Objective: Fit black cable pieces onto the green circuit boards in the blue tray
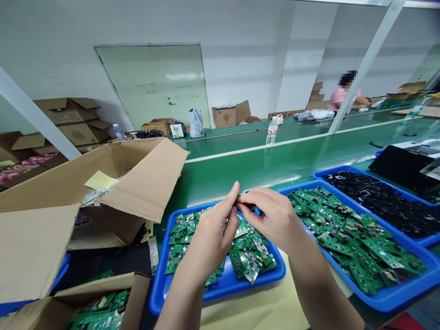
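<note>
Two long green tables [220, 169] run across the view, parted by a pale strip, with a water bottle [271, 132] upright near that strip. At the left, a big open carton [137, 183] with its flaps spread holds a yellow sheet [100, 180] and clear plastic. Right of the hands, a long blue tray [388, 305] is heaped with green boards [354, 233]; just beyond it, another blue tray [321, 173] is full of small black parts [385, 197]. Beneath the hands lies a smaller blue tray [157, 279] with more boards [252, 261] piled in it, its floor showing near the front. A small carton [139, 293] at the lower left also has green boards [103, 307] inside. Over the smaller tray, the left hand [215, 233] has its thumb raised and its fingers curled, nearly closed on a small dark piece [237, 200]; the right hand [275, 213] pinches at the same piece between thumb and forefinger. The piece is mostly hidden by the fingers, so its shape cannot be told. Far off at the right, a person [340, 97] in pink sits by the farther table.
</note>
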